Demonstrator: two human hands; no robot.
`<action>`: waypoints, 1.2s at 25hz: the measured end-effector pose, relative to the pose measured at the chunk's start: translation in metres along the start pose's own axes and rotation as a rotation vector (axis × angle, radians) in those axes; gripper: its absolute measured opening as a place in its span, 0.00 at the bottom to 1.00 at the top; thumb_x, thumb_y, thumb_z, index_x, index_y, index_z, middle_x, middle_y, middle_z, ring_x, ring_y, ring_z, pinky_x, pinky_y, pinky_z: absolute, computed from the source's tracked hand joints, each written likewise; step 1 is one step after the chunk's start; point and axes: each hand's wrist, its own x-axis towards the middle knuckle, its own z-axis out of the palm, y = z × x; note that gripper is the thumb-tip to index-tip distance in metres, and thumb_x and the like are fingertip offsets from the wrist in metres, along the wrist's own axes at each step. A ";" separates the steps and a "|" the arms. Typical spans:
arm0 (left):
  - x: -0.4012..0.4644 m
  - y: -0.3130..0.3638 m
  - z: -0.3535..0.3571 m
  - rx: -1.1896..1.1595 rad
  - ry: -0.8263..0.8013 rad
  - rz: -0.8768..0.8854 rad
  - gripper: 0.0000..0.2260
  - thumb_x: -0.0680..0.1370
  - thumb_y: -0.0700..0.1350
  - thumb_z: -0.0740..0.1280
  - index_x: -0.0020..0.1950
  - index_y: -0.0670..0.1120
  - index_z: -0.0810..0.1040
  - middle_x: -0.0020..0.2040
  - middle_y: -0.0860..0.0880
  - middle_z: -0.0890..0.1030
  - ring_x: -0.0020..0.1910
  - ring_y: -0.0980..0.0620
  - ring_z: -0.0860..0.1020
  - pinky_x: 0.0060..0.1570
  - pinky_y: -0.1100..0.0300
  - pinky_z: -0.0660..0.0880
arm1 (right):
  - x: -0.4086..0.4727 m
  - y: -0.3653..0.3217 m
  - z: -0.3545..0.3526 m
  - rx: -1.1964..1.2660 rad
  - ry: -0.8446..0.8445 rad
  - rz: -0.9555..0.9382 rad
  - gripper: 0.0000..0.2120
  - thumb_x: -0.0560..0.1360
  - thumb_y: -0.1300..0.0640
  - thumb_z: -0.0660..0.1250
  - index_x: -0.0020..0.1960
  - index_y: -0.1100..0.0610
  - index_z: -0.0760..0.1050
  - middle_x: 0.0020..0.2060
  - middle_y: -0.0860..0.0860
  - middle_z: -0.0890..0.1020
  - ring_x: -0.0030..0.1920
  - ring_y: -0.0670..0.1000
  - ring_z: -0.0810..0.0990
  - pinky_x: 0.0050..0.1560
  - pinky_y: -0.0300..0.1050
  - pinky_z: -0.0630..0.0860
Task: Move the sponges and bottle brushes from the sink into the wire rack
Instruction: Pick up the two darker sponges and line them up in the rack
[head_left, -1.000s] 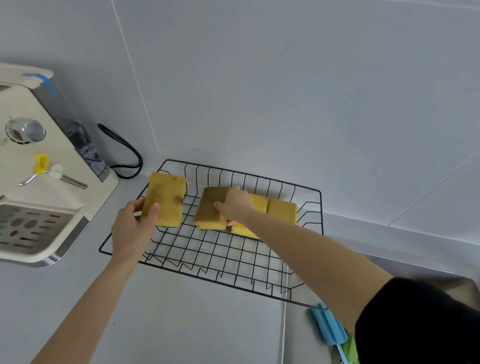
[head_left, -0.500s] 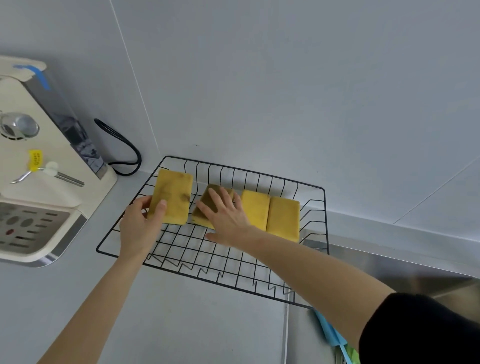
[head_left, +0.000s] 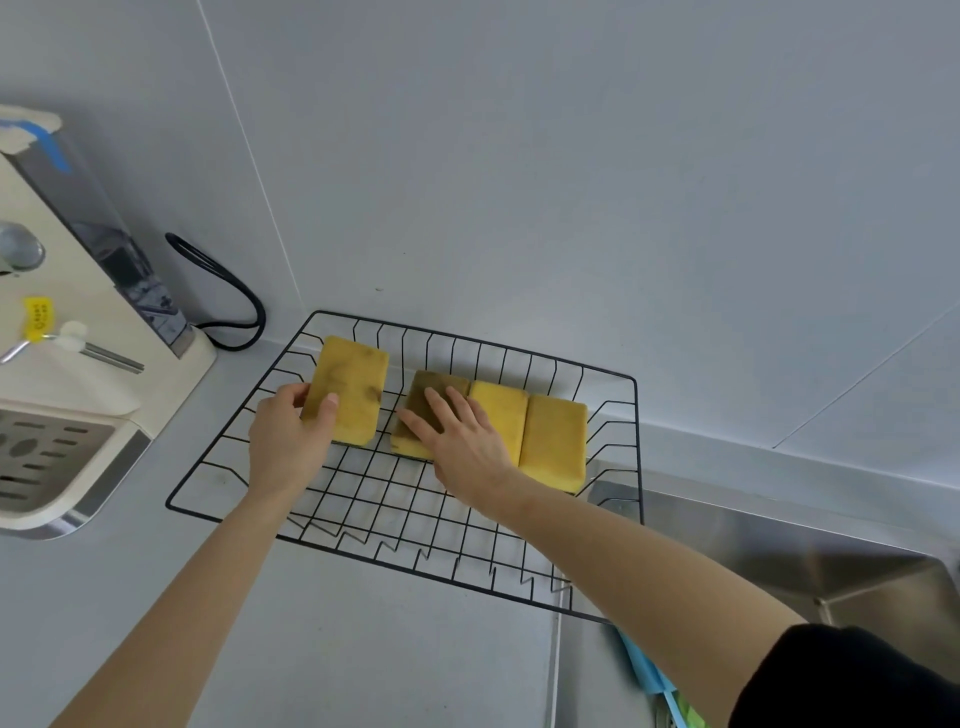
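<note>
The left hand (head_left: 288, 441) grips a stained sponge (head_left: 347, 391) by its near edge, thumb on top and fingers behind, and holds it tilted over the left part of the rack (head_left: 218, 512). The right hand (head_left: 460, 441) lies flat with spread fingers on a dark sponge (head_left: 428, 392) in the rack. Touching that hand on its right side lie two yellow sponges (head_left: 553, 441), side by side. Below the right forearm, a blue brush (head_left: 644, 670) shows in the sink (head_left: 779, 551). Left of the left hand stands a machine (head_left: 67, 384).
</note>
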 end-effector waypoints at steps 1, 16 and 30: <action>0.003 0.001 0.004 0.022 -0.007 -0.012 0.18 0.77 0.46 0.60 0.63 0.37 0.69 0.61 0.36 0.74 0.61 0.39 0.72 0.57 0.48 0.69 | -0.001 0.001 0.001 0.013 0.006 -0.001 0.34 0.77 0.59 0.61 0.76 0.49 0.48 0.77 0.57 0.50 0.77 0.59 0.47 0.76 0.56 0.45; 0.027 -0.016 0.031 0.043 -0.254 -0.083 0.19 0.79 0.42 0.58 0.70 0.49 0.64 0.65 0.37 0.72 0.62 0.38 0.73 0.63 0.42 0.71 | -0.006 0.026 0.007 0.029 -0.043 -0.086 0.29 0.80 0.52 0.52 0.77 0.52 0.42 0.78 0.51 0.45 0.77 0.54 0.42 0.76 0.55 0.40; 0.029 -0.006 0.042 0.331 -0.215 0.077 0.20 0.80 0.42 0.54 0.72 0.43 0.59 0.61 0.33 0.72 0.56 0.36 0.73 0.56 0.47 0.70 | -0.005 0.023 0.002 0.037 -0.080 -0.069 0.32 0.79 0.50 0.55 0.77 0.51 0.41 0.78 0.50 0.45 0.77 0.53 0.42 0.76 0.54 0.40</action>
